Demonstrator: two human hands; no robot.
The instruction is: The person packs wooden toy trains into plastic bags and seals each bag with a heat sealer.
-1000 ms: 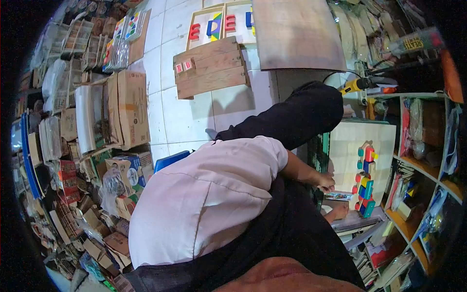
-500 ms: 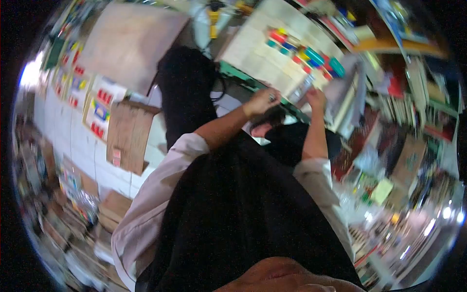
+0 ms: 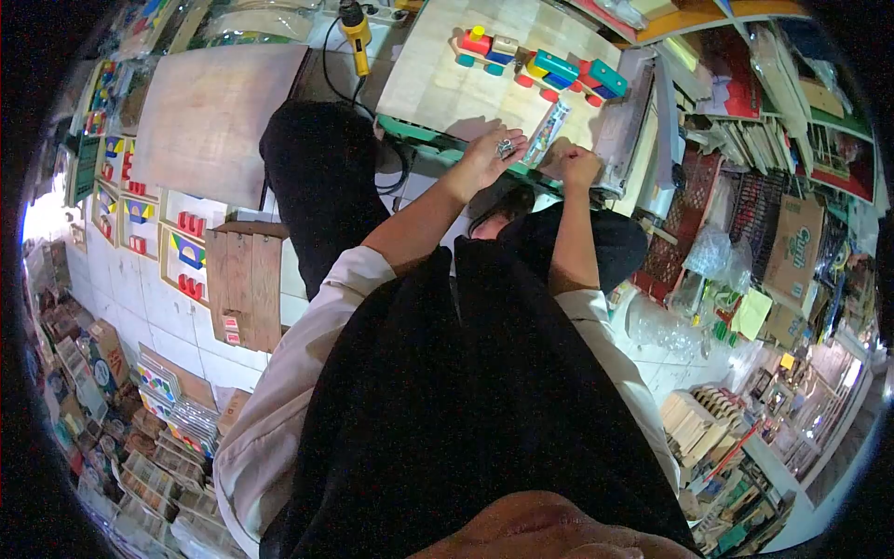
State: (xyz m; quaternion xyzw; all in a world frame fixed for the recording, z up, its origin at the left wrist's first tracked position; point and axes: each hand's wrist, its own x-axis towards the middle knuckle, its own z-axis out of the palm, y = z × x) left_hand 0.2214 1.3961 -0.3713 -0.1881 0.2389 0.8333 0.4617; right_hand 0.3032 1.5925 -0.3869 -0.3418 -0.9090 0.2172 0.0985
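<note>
My left hand is turned palm up over the near edge of the wooden board, fingers loosely cupped. Small shiny metal pieces rest in it, their exact kind too small to tell. Just to the right, my right hand is closed with its fingertips together; whatever it may pinch is hidden. Between and beyond both hands a narrow strip-like packet with a colourful print lies on the board. Farther back stands a colourful wooden toy train made of several linked cars.
A yellow-and-black corded power tool lies left of the board. A second large board is at left, near trays of coloured blocks and a brown wooden piece. Stacked panels and a red crate stand at right.
The view has shifted and sharpened, with the board and train now higher in it. My left palm now shows the metal pieces. My right hand stays closed beside the packet.
</note>
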